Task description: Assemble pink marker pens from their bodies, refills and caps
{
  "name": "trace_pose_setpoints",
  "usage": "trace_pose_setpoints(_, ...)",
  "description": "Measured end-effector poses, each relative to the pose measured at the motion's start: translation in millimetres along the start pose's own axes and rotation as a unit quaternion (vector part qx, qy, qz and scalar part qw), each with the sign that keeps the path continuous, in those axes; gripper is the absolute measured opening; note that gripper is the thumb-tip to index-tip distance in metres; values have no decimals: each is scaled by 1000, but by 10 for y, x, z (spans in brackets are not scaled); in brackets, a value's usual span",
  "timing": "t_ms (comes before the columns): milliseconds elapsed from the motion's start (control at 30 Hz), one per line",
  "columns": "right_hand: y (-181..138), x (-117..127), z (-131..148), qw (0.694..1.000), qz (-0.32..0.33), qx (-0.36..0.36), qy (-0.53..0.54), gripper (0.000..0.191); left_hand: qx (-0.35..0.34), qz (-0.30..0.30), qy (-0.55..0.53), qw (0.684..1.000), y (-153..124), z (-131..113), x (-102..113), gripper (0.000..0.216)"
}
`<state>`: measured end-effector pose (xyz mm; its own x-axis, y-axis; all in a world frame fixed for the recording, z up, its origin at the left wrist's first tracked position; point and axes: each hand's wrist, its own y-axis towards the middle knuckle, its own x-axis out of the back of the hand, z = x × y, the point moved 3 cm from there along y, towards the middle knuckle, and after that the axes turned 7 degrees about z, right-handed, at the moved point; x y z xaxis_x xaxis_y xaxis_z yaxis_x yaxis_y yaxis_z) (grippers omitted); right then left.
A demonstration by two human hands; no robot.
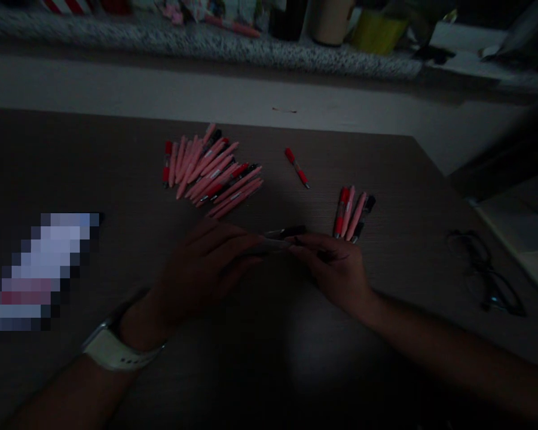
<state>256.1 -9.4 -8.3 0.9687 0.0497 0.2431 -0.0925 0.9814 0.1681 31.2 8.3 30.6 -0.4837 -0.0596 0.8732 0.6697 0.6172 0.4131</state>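
Note:
Both hands meet over the middle of the table in dim light. My left hand (210, 257) has its fingers closed on the left end of a clear-and-black pen (275, 243). My right hand (338, 269) pinches the right side, fingertips close to the left ones. Just behind the fingertips shows a black piece (295, 230) with a shiny tip; whether it belongs to the same pen I cannot tell. Beyond the left hand lies a heap of pens (210, 170), mostly pink, some red or black. A small row of pens (350, 216) rests past the right hand.
A lone red pen (297, 168) lies between the two groups. Black-framed glasses (488, 272) sit at the right, and a blurred-out phone-like object (45, 272) at the left. A speckled stone ledge (197, 45) with assorted items runs behind the table (130, 155).

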Motion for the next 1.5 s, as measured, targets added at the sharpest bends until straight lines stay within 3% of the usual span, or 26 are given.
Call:
trace_pose_setpoints(367, 51, -27, -31, 999, 39, 35, 14, 20, 22, 17, -5, 1000, 21, 37, -67, 17)
trace_pose_setpoints(600, 85, 23, -83, 999, -34, -8, 20, 36, 96, -30, 65, 993, 4, 179, 52, 12)
trace_pose_setpoints(733, 149, 114, -108, 995, -65, 33, -66, 29, 93, -13, 92, 991, -1, 220, 38, 16)
trace_pose_setpoints(867, 254, 165, -62, 971, 2, 100, -219, 21, 80, 22, 98, 992, 6, 198, -20, 16)
trace_pose_setpoints(1000, 301, 145, -46, 940, 79, 122, -309, 23, 77, 37, 100, 991, 16, 158, -53, 17)
trace_pose_setpoints(1333, 348, 208, -13, 916, 91, 185, -344, 23, 90, 4, 110, 990, 18, 191, -62, 18)
trace_pose_setpoints(1500, 410, 378, 74, 893, 137, 226, -365, 26, 98, 30, 98, 990, 18, 248, -78, 19)
